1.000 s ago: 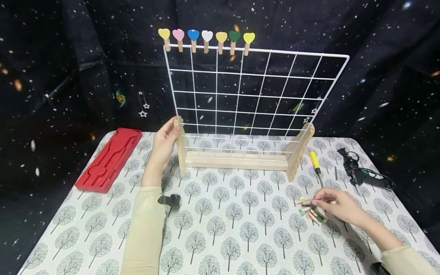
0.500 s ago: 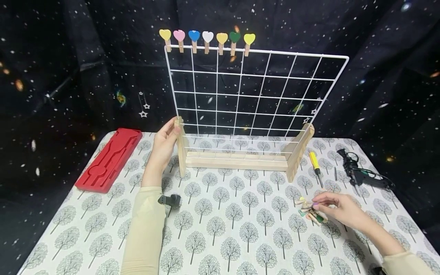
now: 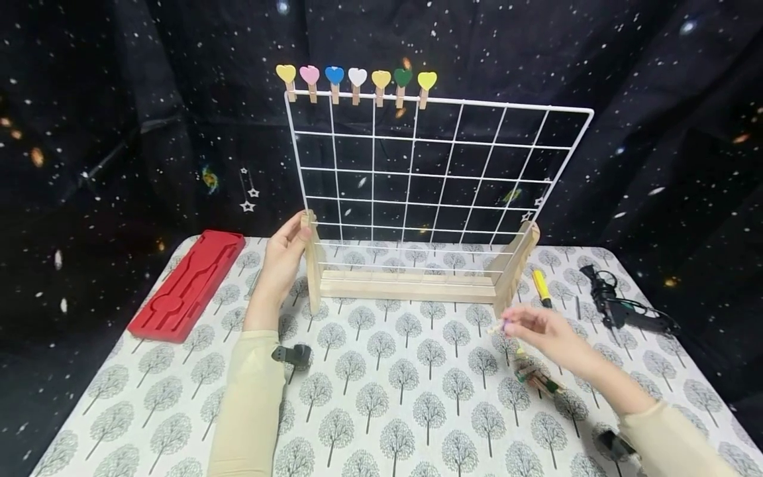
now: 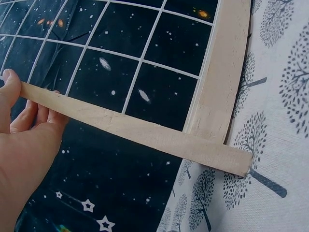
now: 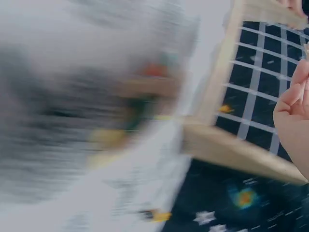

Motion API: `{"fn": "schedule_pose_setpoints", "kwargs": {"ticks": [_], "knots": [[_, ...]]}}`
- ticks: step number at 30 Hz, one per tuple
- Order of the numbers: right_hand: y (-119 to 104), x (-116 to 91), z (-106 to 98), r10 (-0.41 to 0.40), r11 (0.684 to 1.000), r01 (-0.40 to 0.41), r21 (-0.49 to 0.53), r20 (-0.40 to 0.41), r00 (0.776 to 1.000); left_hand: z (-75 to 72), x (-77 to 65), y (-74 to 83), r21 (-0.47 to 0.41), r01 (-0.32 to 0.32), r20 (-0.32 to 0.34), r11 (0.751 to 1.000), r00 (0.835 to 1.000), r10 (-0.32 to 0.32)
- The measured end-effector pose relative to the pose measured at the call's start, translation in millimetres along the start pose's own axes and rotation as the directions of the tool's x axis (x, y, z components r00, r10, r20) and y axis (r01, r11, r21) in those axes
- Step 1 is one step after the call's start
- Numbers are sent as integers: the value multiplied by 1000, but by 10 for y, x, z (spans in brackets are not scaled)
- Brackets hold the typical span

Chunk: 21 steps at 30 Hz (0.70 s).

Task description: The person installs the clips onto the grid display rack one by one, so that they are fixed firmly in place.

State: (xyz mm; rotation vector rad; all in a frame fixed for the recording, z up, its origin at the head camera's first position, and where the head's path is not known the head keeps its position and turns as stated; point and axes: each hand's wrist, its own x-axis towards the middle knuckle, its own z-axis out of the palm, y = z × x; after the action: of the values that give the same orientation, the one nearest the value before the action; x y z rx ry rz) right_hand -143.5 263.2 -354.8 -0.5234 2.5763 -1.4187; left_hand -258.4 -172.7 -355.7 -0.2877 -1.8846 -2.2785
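Observation:
A white wire grid (image 3: 507,105) stands in a wooden base, with several heart-topped clothespins (image 3: 381,86) clipped along the left half of its top wire. My left hand (image 3: 279,262) grips the upper end of the base's left wooden side (image 3: 313,271); the left wrist view shows thumb and fingers on either side of this wood (image 4: 130,126). Between thumb and fingers, my right hand (image 3: 551,339) pinches a small clothespin (image 3: 496,328) with a purple top, near the foot of the right wooden side (image 3: 515,268). Below that hand lies a pile of clothespins (image 3: 538,379), blurred in the right wrist view.
A red moulded tray (image 3: 187,285) lies at the table's left. To the right are a yellow-handled screwdriver (image 3: 540,286) and a black tool with a cord (image 3: 628,308). A dark starry cloth (image 3: 119,165) hangs behind the tree-patterned tablecloth (image 3: 369,424).
My right hand has lifted a purple-topped clothespin from the pile and moved up and left towards the rack. The left hand keeps its grip. The head view has tilted slightly.

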Motion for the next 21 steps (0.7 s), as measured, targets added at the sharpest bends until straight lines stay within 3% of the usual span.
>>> {"fn": "schedule_pose_setpoints", "kwargs": {"ticks": [3, 6, 8, 10, 13, 15, 17, 21], "knots": [[-343, 241, -100, -112, 993, 111, -44, -22, 994, 7, -33, 33, -1, 8, 4, 1000, 1000, -8], [-781, 454, -255, -212, 974, 202, -103, -99, 972, 22, -70, 78, 2, 11, 13, 1000, 1000, -11], [-1093, 581, -352, -300, 952, 284, -114, -160, 941, 29, -88, 104, 9, 7, 21, 1000, 1000, -8], [-1400, 701, -430, -394, 919, 384, -84, -208, 896, 29, -97, 122, 12, 1, 24, 1000, 1000, -2], [-1799, 874, -530, -484, 860, 509, 32, -265, 834, 23, -100, 135, 10, -6, 28, 1000, 1000, 6], [-2012, 989, -594, -510, 824, 557, 102, -294, 808, 18, -99, 141, 7, -9, 23, 1000, 1000, 9], [-2189, 1110, -655, -507, 817, 564, 119, -318, 801, 16, -95, 144, 8, -10, 23, 1000, 1000, 10], [-2473, 1322, -758, -480, 877, 464, -129, -306, 822, 25, -80, 151, 10, -11, 23, 1000, 1000, 11]]}}
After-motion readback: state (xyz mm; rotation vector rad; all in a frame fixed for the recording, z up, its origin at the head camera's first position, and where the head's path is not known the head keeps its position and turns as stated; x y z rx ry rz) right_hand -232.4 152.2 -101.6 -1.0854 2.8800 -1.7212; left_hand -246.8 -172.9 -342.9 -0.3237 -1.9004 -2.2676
